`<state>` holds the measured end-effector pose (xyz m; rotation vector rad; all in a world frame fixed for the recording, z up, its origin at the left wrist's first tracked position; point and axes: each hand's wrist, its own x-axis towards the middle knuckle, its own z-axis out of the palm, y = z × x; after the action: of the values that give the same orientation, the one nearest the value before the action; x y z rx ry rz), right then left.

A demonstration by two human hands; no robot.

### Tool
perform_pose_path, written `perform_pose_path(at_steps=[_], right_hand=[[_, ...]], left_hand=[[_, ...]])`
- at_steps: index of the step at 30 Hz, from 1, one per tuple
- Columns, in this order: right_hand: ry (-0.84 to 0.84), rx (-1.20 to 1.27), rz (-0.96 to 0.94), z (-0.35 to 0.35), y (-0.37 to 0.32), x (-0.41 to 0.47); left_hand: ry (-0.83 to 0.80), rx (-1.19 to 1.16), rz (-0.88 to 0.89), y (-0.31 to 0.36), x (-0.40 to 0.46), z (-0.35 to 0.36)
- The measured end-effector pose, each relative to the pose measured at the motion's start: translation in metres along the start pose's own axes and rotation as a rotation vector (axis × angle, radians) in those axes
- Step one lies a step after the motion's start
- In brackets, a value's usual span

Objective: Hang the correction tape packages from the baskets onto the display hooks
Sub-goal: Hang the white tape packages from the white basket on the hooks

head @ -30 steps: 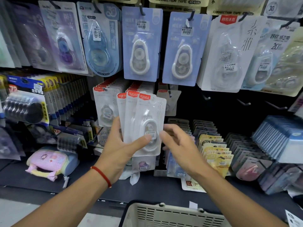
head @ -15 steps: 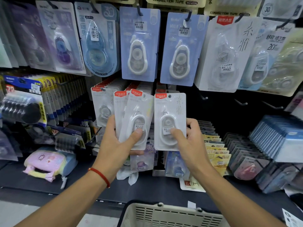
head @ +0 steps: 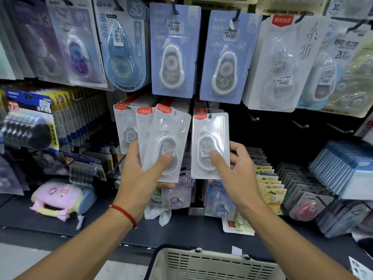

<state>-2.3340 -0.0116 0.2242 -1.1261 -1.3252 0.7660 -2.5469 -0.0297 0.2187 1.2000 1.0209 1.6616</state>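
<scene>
While the beige slotted basket (head: 212, 263) sat below both wrists, its bottom edge cropped and its contents out of sight, the left hand (head: 141, 178) gripped a fanned stack of correction tape packages (head: 165, 142), thumb pressed on the front blister. Beside it, the right hand (head: 236, 172) pinched a single package (head: 210, 144) upright, its hang hole at a display hook (head: 210, 116); whether it was threaded stayed unclear.
</scene>
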Motion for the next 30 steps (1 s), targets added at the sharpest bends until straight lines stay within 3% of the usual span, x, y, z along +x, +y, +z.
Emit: perform_pose_path(at_steps=[6, 8, 11, 15, 19, 25, 30], right_hand=[[-0.068, -0.355, 0.158, -0.003, 0.013, 0.005], [-0.093, -0.410, 0.125, -0.002, 0.014, 0.003], [-0.202, -0.303, -0.005, 0.005, 0.006, -0.006], [-0.339, -0.156, -0.026, 0.017, 0.003, -0.015], [-0.254, -0.071, -0.040, 0.019, 0.003, -0.016], [0.010, 0.005, -0.030, 0.006, 0.000, -0.006], [0.007, 0.011, -0.015, -0.001, 0.000, -0.001]], left_hand=[[-0.021, -0.035, -0.026, 0.002, -0.001, 0.000], [-0.056, -0.058, -0.066, 0.002, -0.002, 0.002], [-0.108, -0.093, -0.109, 0.001, -0.005, 0.005], [-0.227, -0.122, -0.151, -0.001, -0.008, 0.008], [-0.268, -0.162, -0.196, -0.002, -0.007, 0.007], [-0.162, -0.122, -0.164, -0.009, -0.001, 0.003], [-0.141, -0.066, -0.093, -0.009, 0.000, 0.003]])
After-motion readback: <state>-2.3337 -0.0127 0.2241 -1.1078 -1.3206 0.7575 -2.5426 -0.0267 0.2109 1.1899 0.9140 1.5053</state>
